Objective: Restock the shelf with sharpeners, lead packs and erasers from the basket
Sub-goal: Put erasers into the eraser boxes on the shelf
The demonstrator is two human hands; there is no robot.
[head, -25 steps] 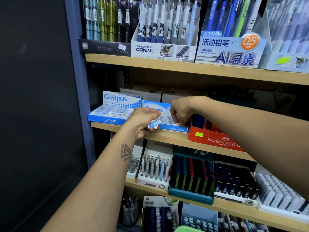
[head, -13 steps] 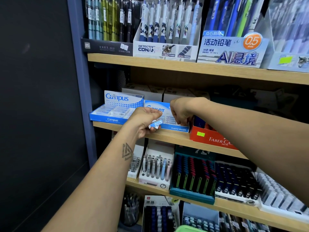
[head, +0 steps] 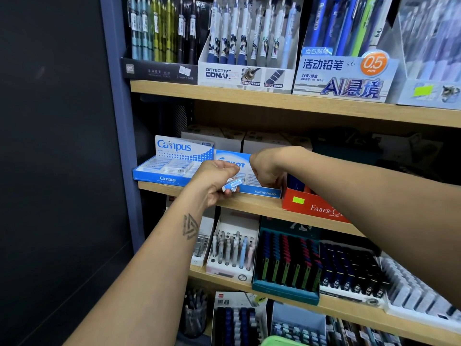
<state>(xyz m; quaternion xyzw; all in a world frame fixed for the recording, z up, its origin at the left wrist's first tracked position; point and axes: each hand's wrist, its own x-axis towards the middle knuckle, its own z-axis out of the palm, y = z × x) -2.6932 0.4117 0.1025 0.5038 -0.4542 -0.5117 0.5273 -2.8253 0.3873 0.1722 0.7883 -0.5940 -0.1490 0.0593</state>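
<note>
Left hand (head: pixel 215 182) grips spare eraser (head: pixel 232 184) as reserve while right hand (head: pixel 267 168), fingers hidden, reaches into Pilot box (head: pixel 264 192), grasp unclear

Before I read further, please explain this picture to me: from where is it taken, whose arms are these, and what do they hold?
There is no machine here. A person wears one wide-angle camera on the head, looking forward and down, so the two arms reaching in from below are that person's own.

They stand before a stationery shelf. On the middle board, from the left, stand a blue Campus box of erasers, a blue Pilot box marked "plastic eraser", and a red Faber-Castell box.

The left hand, whose forearm bears a triangle tattoo, holds a small blue and white eraser in front of the Pilot box. The right hand reaches down into that box; what its fingers hold, if anything, is hidden.

Pens and pencils fill the boards above and below. A green rim at the bottom edge may be the basket.
</note>
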